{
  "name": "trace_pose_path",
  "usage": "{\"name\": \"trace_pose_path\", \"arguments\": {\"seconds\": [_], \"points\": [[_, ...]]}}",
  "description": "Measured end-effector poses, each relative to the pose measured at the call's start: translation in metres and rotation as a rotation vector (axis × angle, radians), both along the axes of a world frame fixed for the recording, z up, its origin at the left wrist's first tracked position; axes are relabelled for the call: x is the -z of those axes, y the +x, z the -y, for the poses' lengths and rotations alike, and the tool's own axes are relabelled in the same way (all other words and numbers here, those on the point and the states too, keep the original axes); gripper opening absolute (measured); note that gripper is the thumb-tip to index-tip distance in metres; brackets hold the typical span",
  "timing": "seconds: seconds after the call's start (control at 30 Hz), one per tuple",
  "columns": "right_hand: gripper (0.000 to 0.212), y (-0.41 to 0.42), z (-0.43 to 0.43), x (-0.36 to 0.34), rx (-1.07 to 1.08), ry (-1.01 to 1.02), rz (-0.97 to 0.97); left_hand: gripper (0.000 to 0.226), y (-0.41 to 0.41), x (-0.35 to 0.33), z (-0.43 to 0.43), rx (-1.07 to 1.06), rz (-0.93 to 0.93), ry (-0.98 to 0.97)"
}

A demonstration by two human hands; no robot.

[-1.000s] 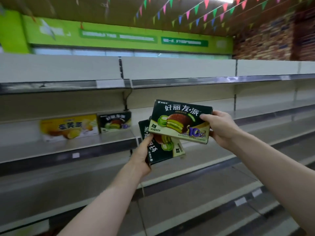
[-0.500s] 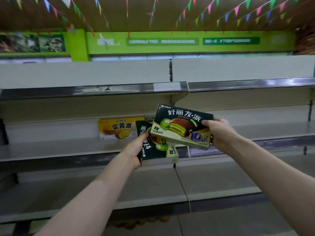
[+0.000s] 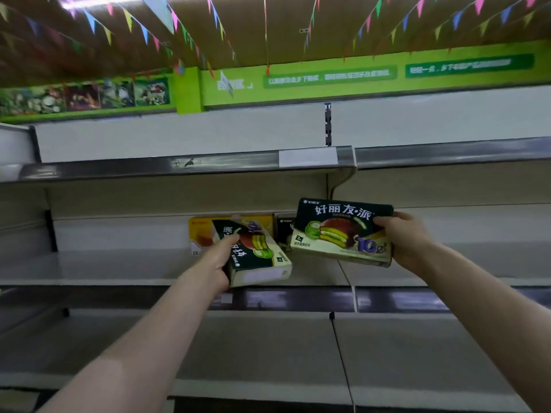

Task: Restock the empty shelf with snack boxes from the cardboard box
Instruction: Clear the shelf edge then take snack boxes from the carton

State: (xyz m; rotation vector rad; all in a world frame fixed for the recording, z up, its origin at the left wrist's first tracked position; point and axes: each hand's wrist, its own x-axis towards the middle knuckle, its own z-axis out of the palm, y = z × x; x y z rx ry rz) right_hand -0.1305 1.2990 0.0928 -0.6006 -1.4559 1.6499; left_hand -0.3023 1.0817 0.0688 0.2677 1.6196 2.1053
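Whereas half a second ago the two dark green boxes overlapped, they now sit apart with a gap between them. The left hand (image 3: 214, 263) grips the left snack box (image 3: 256, 257) by its lower end, thumb across the front, turned on end and tilted before a yellow box (image 3: 201, 234) at the back of the middle shelf (image 3: 119, 269). The right hand (image 3: 408, 239) pinches the right snack box (image 3: 340, 231) by its right edge, face to the camera, partly hiding a dark box (image 3: 284, 231) standing beside the yellow one.
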Motion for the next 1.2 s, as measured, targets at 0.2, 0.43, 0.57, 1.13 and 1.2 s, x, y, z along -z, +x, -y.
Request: {"name": "trace_pose_path", "arguments": {"seconds": [0.2,0.43,0.57,1.13,1.2], "points": [[0.026,-0.024,-0.033,0.016,-0.019,0.028,0.029,0.017,-0.008,-0.002,-0.028,-0.022,0.062,0.115],[0.023,-0.064,-0.051,0.025,-0.101,0.049,0.034,0.020,-0.014,-0.001,-0.059,0.062,0.109,0.230],[0.020,-0.078,-0.061,0.026,-0.133,0.040,0.060,0.027,-0.027,0.002,-0.069,0.079,0.137,0.267],[0.027,-0.098,-0.094,0.026,-0.248,0.266,0.416,0.025,-0.066,0.015,-0.083,0.139,0.064,0.264],[0.034,-0.101,-0.094,0.026,-0.226,0.279,0.388,0.022,-0.068,0.015,-0.084,0.147,0.052,0.271]]}}
